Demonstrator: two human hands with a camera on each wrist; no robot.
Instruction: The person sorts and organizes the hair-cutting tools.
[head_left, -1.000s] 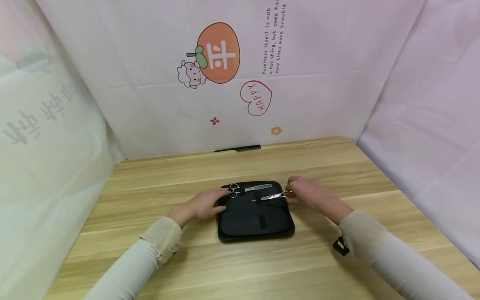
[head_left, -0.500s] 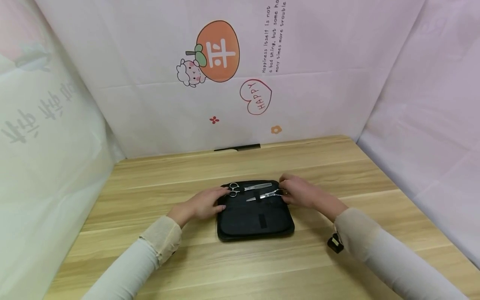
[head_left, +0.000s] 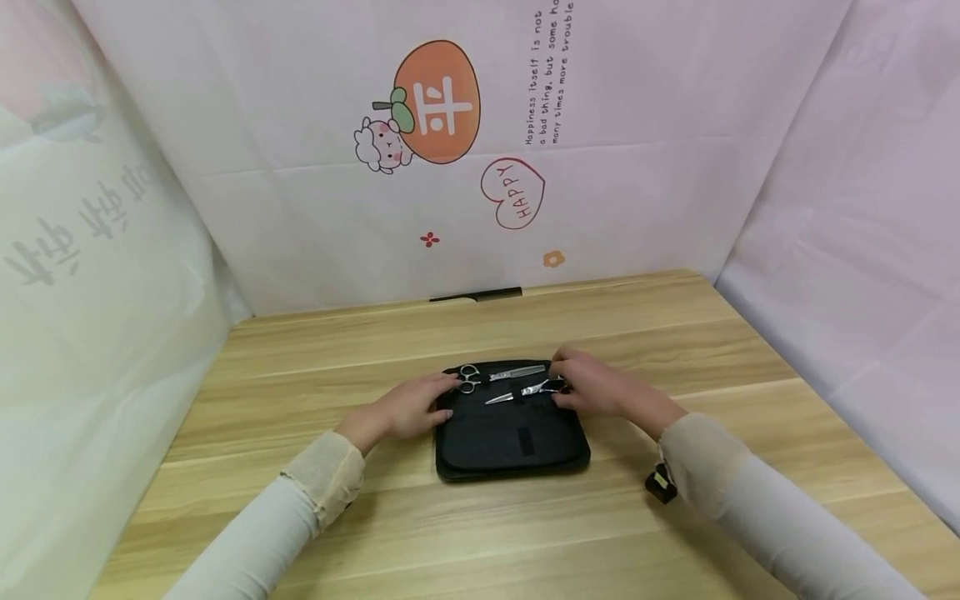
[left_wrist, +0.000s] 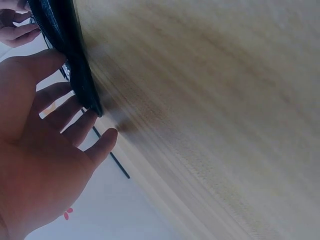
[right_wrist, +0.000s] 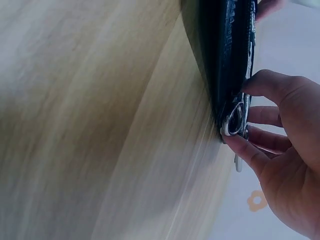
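Note:
A black case [head_left: 487,446] lies on the wooden table. Along its far side lie thinning shears [head_left: 517,374], their finger rings at the left beside my left hand [head_left: 411,408]. That hand rests on the case's left edge with loosely extended fingers. Just nearer sits a pair of scissors [head_left: 499,399], blades pointing left through a dark loop. My right hand [head_left: 600,387] holds the scissors at the handle end, over the case's right edge. In the right wrist view, fingers surround a silver finger ring [right_wrist: 234,121]; part of the handles stays hidden.
A black comb [head_left: 498,294] lies at the table's back edge, against a printed white cloth [head_left: 322,225]. A black strap [head_left: 525,442] sits on the near half of the case. Cloth also hangs on both sides of the table [head_left: 480,542].
My right hand has moved left with the scissors, so the blades reach further left across the case and through the loop. The left hand has stayed in place.

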